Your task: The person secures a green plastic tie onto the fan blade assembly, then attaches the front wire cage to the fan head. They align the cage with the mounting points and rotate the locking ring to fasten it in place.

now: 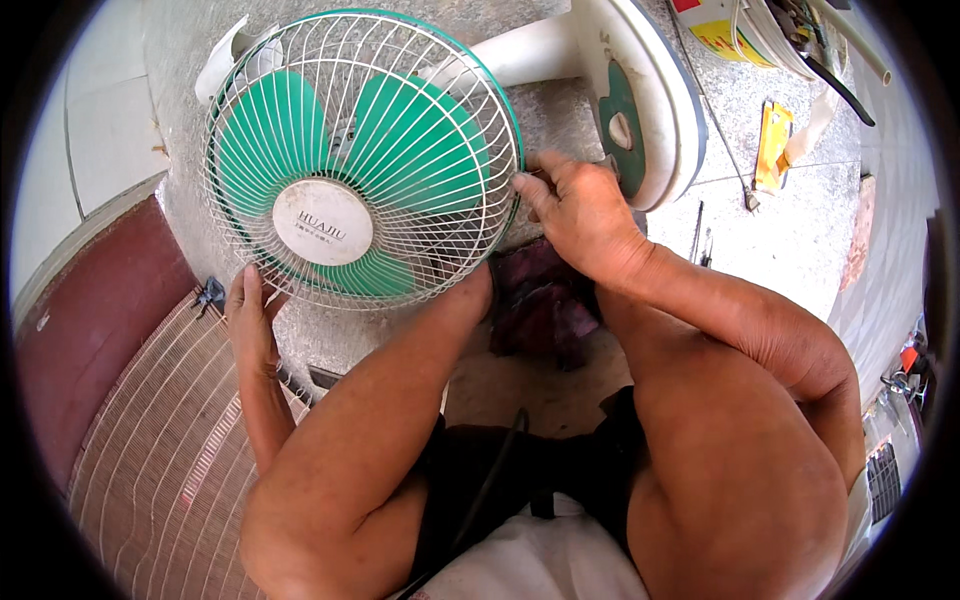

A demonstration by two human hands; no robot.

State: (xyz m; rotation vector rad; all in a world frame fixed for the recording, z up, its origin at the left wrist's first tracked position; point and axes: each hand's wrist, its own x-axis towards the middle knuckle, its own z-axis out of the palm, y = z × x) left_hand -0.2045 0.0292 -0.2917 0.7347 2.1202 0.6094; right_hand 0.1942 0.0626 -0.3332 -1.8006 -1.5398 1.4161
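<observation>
An electric fan lies on the floor in front of me, with green blades (415, 135) inside a round white wire guard (345, 285) with a green rim. A pale round badge (322, 220) sits at the guard's middle. From the head a white neck (525, 55) runs right to the white base (655, 100), tipped on its side, with a green panel and a knob. My left hand (250, 315) grips the guard's lower left edge, its fingers partly behind the wires. At the right rim, my right hand (585, 210) pinches the edge between thumb and fingers.
A white bucket (745, 35) with tools stands at the upper right. Near it lie a yellow packet (772, 145) and a thin rod. Dark cloth (545, 310) is bunched between my legs. A woven mat (150, 450) covers the floor at left, beside a dark red ledge (110, 330).
</observation>
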